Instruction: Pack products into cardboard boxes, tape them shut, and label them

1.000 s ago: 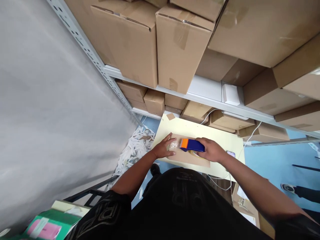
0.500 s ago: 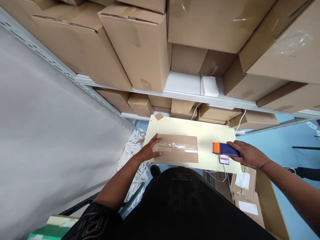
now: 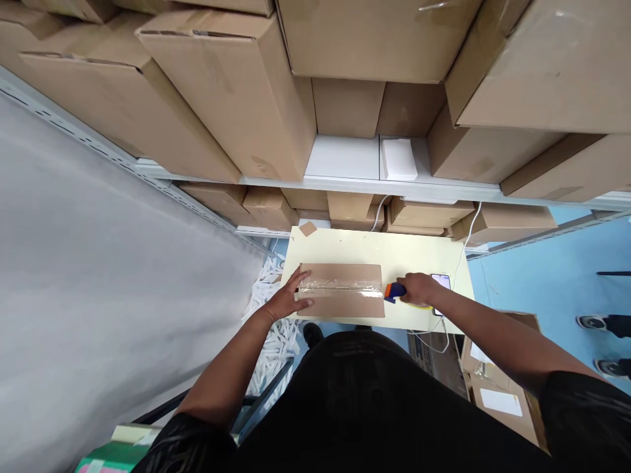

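Observation:
A flat brown cardboard box [image 3: 345, 309] lies on a pale yellow table [image 3: 384, 253], with a strip of clear tape along its top. My left hand [image 3: 287, 301] rests on the box's left end, fingers spread flat. My right hand [image 3: 419, 289] grips a blue and orange tape dispenser [image 3: 394, 291] at the box's right edge, down against the table.
A phone [image 3: 441, 282] with a white cable lies on the table's right side. Shelves of cardboard boxes [image 3: 236, 98] rise behind the table. Shredded white paper [image 3: 269, 315] covers the floor at left. An open carton [image 3: 497, 387] stands at right; another person's feet [image 3: 604, 345] show at far right.
My right hand drew the dispenser rightward along the box, went past it onto the table, then came back to the box's right edge. The left hand stayed on the box.

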`<action>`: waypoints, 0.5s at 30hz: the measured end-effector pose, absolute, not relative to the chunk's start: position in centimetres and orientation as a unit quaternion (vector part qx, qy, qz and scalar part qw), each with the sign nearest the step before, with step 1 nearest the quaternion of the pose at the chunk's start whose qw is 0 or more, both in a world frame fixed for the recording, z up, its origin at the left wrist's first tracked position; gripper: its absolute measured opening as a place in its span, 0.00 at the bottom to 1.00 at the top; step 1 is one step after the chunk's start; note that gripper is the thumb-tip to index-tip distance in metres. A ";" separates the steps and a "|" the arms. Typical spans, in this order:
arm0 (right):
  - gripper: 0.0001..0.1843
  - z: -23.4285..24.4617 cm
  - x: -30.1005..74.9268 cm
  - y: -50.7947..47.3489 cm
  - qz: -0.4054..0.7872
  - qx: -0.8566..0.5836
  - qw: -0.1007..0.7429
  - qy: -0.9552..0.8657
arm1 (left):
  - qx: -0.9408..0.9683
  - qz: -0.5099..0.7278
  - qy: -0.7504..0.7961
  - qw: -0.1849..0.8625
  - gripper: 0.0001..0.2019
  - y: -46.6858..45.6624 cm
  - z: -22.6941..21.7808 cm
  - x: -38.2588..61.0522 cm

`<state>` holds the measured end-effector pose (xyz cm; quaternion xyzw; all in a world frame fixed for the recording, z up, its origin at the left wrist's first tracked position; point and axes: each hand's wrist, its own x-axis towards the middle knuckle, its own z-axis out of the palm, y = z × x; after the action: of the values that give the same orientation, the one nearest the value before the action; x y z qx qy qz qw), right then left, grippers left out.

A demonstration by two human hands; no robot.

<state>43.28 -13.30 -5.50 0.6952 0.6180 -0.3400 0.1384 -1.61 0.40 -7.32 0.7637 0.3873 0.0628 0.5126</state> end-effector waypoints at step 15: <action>0.31 -11.9 37.4 -21.5 -0.236 0.907 -0.192 0.291 | 0.569 0.202 0.458 0.652 0.41 -5.3 -10.3 -3.0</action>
<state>37.35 -21.46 -11.92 0.9072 0.2908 -0.2357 -0.1922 -3.01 -5.34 -10.29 0.5693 0.4578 0.2024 0.6522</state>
